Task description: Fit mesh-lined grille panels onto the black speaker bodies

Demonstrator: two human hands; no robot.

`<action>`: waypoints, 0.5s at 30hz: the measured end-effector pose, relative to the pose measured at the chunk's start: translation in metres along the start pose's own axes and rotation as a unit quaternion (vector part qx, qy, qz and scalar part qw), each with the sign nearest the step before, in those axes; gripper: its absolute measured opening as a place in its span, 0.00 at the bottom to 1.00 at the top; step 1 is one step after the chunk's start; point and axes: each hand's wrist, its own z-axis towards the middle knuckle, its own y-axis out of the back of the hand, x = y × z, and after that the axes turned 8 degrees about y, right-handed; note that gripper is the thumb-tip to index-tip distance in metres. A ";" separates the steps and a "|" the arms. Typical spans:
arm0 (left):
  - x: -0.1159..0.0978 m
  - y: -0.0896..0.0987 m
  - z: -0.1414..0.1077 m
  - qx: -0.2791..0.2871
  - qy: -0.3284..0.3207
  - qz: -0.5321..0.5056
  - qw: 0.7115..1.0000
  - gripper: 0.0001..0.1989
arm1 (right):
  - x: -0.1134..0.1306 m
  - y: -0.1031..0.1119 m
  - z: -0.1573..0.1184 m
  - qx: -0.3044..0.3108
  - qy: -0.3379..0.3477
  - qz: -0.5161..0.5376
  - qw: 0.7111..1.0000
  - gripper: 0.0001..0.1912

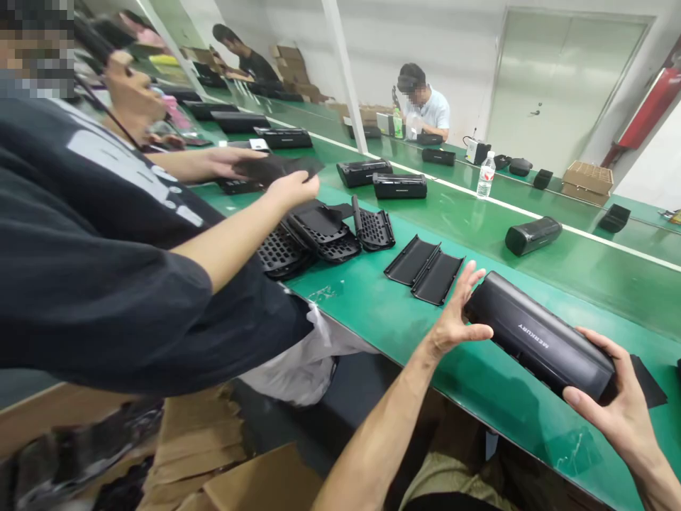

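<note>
A long black speaker housing (537, 337) with rounded sides, lettered MERKURY upside down, is tilted above the green bench top. My right hand (611, 383) grips its right end, thumb on the near edge and fingers over the far edge. Around the left end is my left hand (455, 312), its thumb at the near edge and its fingers stretched along the far corner. Two black curved panels (425, 270) lie side by side beyond my left hand. A flat black sheet (648, 382) shows partly behind my right hand.
At left a co-worker in a dark shirt holds a black sheet (281, 169) over stacked perforated panels (324, 231). More housings (533, 235) and a bottle (486, 175) stand along the green bench (351, 301). Cardboard (196, 433) lies below left. Other people sit farther back.
</note>
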 end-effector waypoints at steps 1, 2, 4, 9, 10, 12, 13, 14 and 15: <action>-0.013 0.005 0.004 0.034 0.000 0.065 0.997 0.54 | -0.001 0.001 -0.001 0.010 -0.002 0.008 1.000 0.41; -0.022 0.008 0.007 0.069 0.004 0.123 0.990 0.54 | -0.002 0.002 -0.001 0.015 0.000 0.010 1.000 0.41; -0.030 0.009 0.012 0.107 0.011 0.188 0.976 0.52 | -0.004 0.004 0.001 0.015 0.012 0.002 1.000 0.39; -0.003 0.005 0.007 0.062 0.000 0.144 0.988 0.50 | -0.012 0.025 0.011 0.047 0.000 -0.004 0.999 0.37; 0.006 0.004 0.004 0.046 -0.003 0.115 0.992 0.49 | -0.013 0.029 0.012 0.050 -0.005 0.018 0.999 0.40; 0.028 -0.005 -0.003 0.013 -0.001 0.025 1.000 0.48 | -0.016 0.028 0.012 0.021 0.008 0.098 0.995 0.51; 0.039 -0.013 -0.007 0.001 0.009 -0.036 0.999 0.46 | -0.018 0.021 0.011 0.000 0.022 0.130 0.991 0.55; 0.051 -0.021 -0.010 -0.002 0.032 -0.099 0.995 0.44 | -0.020 0.011 0.010 -0.014 0.036 0.141 0.989 0.58; 0.063 -0.030 -0.013 0.005 0.069 -0.154 0.986 0.41 | -0.021 -0.001 0.009 -0.010 0.052 0.122 0.991 0.59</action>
